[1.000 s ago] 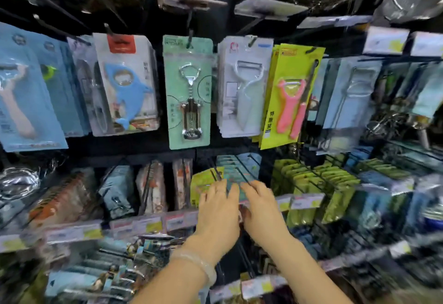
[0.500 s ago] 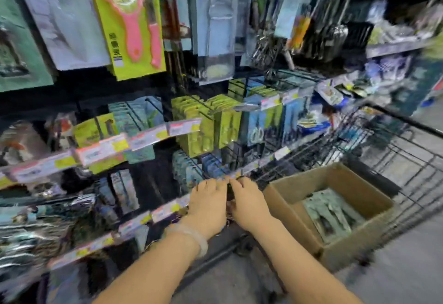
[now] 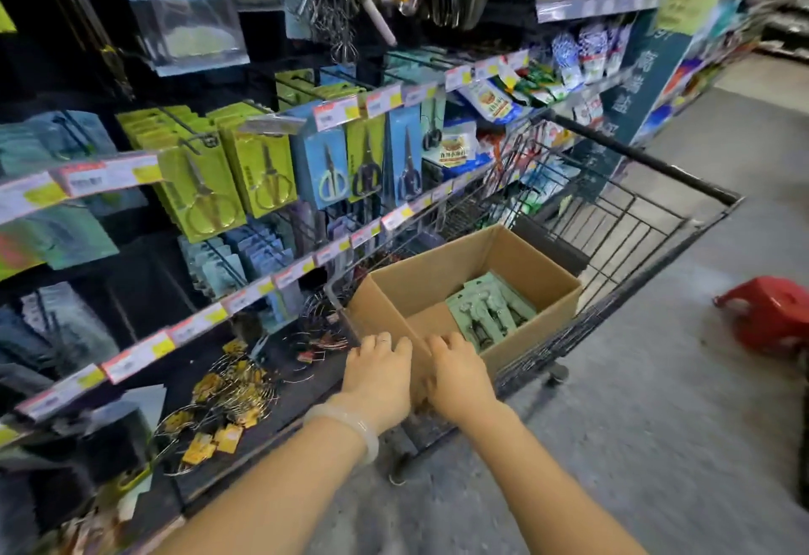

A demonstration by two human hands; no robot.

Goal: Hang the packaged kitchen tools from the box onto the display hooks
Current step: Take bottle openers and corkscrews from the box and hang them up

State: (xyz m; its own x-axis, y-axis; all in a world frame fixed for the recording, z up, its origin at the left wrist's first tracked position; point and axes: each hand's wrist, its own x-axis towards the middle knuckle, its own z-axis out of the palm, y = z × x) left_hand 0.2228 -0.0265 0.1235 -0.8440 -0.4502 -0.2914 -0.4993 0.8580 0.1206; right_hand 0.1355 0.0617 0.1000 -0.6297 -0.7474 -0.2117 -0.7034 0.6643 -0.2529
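An open cardboard box (image 3: 437, 274) sits in a black wire shopping cart (image 3: 634, 213). Green packaged tools (image 3: 490, 311) lie in the box's right half. My left hand (image 3: 378, 373) and my right hand (image 3: 455, 373) hover side by side, backs up, at the box's near corner, fingers relaxed and holding nothing. Whether they touch the cardboard is unclear. Display hooks (image 3: 188, 121) on the shelving to the left carry packaged scissors (image 3: 267, 169) in green and blue cards.
Price-tag rails (image 3: 280, 278) run along the hook rows. Loose wire hooks with yellow tags (image 3: 223, 405) lie on the bottom shelf. A red plastic stool (image 3: 770, 313) stands on the grey floor to the right. The aisle floor stretches beyond the cart.
The view has swung down and to the right from the upper hooks to the cart and box. Both hands have come away from the rack and moved down to the box's near corner.
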